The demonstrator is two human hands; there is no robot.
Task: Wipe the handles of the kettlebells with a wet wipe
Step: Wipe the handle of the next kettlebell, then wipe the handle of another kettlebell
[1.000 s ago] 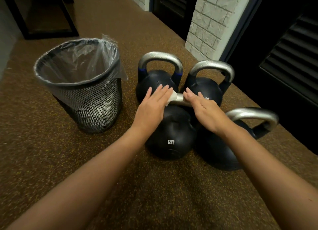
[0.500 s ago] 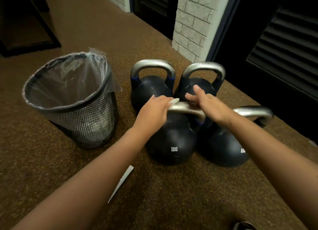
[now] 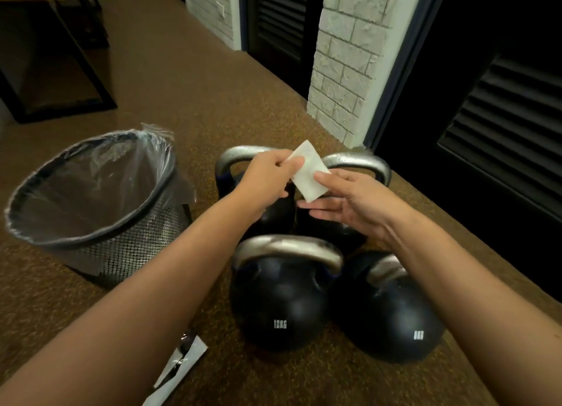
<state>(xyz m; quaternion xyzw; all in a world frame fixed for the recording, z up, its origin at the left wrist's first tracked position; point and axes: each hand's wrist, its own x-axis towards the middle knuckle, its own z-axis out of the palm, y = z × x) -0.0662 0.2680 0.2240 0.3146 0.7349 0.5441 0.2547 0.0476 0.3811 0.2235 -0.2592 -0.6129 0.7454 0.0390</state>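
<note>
White wet wipe (image 3: 309,171) pinched between both hands, long axis tilted up-left

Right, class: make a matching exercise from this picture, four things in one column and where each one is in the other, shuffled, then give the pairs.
Things
1. wet wipe
2. mesh bin
3. 12KG kettlebell
4. torn wrapper

Places
A. on the floor under the left forearm
B. pinched between both hands
C. front row, left of the 8KG kettlebell
D. left of all the kettlebells

Pairs: 1-B, 2-D, 3-C, 4-A
</note>
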